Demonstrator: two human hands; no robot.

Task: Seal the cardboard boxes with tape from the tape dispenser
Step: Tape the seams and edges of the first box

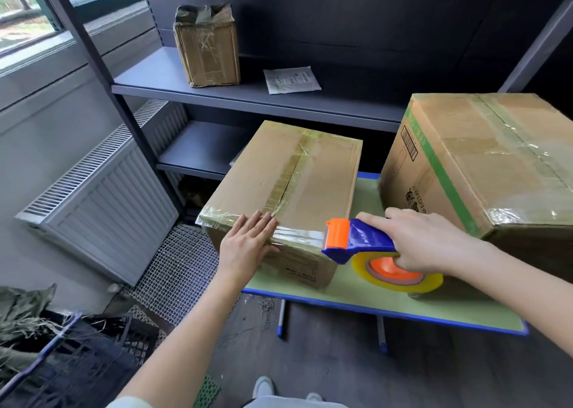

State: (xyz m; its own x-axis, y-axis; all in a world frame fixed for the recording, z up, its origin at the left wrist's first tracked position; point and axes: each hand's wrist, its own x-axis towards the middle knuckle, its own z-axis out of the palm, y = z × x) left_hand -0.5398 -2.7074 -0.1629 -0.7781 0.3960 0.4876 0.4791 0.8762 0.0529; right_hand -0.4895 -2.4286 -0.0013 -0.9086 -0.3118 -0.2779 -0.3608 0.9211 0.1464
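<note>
A closed cardboard box lies on a small green table, with tape along its top seam and left edges. My left hand lies flat on the box's near top edge, fingers spread over a fresh strip of clear tape. That strip runs right to the orange head of a blue tape dispenser. My right hand grips the dispenser's handle above its yellow tape roll. A larger taped box with a green stripe stands on the table's right side.
A grey metal shelf unit stands behind the table, holding a small taped box and a paper sheet. A white radiator leans at left. A dark crate and wire mesh lie on the floor.
</note>
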